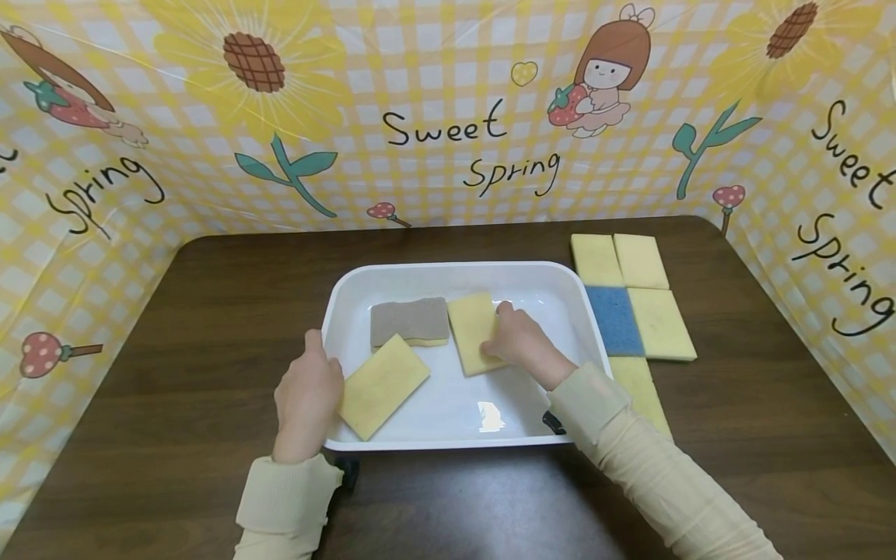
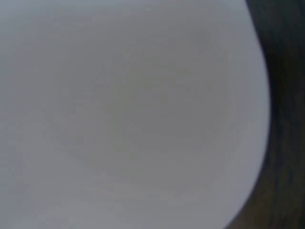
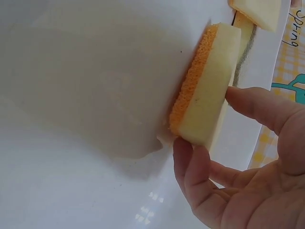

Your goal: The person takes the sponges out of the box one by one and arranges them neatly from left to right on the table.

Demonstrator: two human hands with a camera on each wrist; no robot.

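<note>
My right hand [image 1: 521,336] pinches a pale yellow sponge [image 1: 472,330] inside the white tray [image 1: 448,442]. In the right wrist view this sponge [image 3: 209,86] shows an orange scrubbing layer and is tilted, thumb at one face and fingertips at its lower end. To its left lies a grey-topped sponge [image 1: 409,320]. Another yellow sponge [image 1: 383,387] lies askew near the tray's left side, its corner overlapping the grey one. The left hand [image 1: 308,393] grips the tray's left rim, with most of its fingers hidden. Only blurred white tray [image 2: 143,114] and dark tabletop fill the left wrist view.
Right of the tray, yellow sponges [image 1: 661,323] and one blue-topped sponge [image 1: 616,320] lie edge to edge on the brown table [image 1: 231,311]. The right sleeve [image 1: 651,459] partly covers the nearest one. A yellow checked cloth [image 1: 448,47] surrounds the table's back and sides.
</note>
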